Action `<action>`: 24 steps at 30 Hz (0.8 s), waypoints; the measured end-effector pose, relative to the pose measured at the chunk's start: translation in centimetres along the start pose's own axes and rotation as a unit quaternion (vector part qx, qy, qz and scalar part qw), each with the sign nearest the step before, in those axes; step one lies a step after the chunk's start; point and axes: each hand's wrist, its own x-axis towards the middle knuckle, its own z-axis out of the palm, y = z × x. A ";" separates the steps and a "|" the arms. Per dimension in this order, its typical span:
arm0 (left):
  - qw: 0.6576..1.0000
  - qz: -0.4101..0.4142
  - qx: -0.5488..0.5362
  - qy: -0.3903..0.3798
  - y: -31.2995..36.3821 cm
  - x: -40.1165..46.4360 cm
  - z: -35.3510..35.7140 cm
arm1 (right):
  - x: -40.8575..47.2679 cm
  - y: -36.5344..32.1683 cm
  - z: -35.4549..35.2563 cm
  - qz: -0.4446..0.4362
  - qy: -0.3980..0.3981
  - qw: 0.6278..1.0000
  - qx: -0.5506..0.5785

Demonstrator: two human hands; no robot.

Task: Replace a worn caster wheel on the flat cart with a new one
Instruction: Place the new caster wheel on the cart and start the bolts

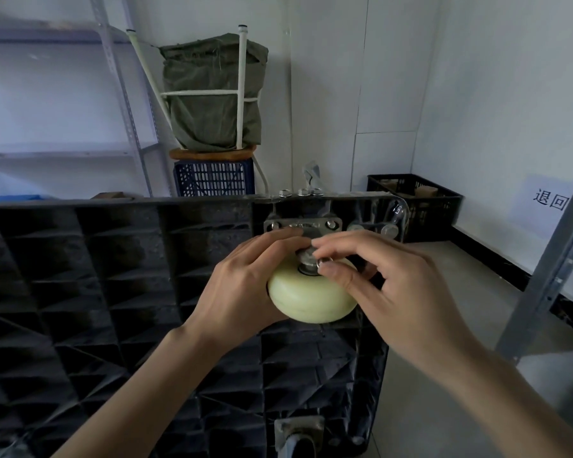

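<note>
Fingers: left hand [242,285] curls round the left flank of the caster wheel [311,294], fingertips pressed together up at the fork; right hand [397,289] pinches a small metal piece, nut or washer I cannot tell, [323,261] between thumb and forefinger at the hub, the other fingers loosely bent.
Shelving, far left: pale metal rack [123,104] against the wall, blurred.
Stool and bag: white-legged stool [212,153] turned upside down on a blue crate [214,178], a green bag [212,94] tucked between its legs.
Cart: flat cart [80,292] lies underside up, black plastic, ribbed in triangular cells, filling the lower left of view.
Wheel, look: cream-yellow, glossy, rounded tread, dark hub with metal axle end showing in the middle; no visible scuffs.
Wheel, place: at the cart's far right corner, just below the mounting plate [303,224], held in both hands.
Plate: silvery, bolted flat to the cart, bolt heads at its corners; more bolts and washers [303,192] stand on the cart's far edge just behind.
Second caster: grey one [298,438] at the near edge, partly cut off.
Right side: black crate [424,206] on the floor by the wall; paper sign [549,200] with characters; grey angle upright [549,276] at the frame's edge.
</note>
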 end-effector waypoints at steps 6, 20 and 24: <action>1.000 -0.005 -0.011 -0.001 -0.1 0.0 0.1 | 2.5 0.0 -0.9 -0.024 -0.045 0.999 -0.016; 0.996 -0.033 -0.074 -0.023 -0.2 -0.3 -0.1 | 2.4 0.1 -0.6 -0.103 -0.013 0.990 -0.092; 0.986 -0.066 -0.140 -0.054 0.9 -0.6 -1.2 | 2.4 0.2 -0.5 -0.092 -0.015 0.993 -0.074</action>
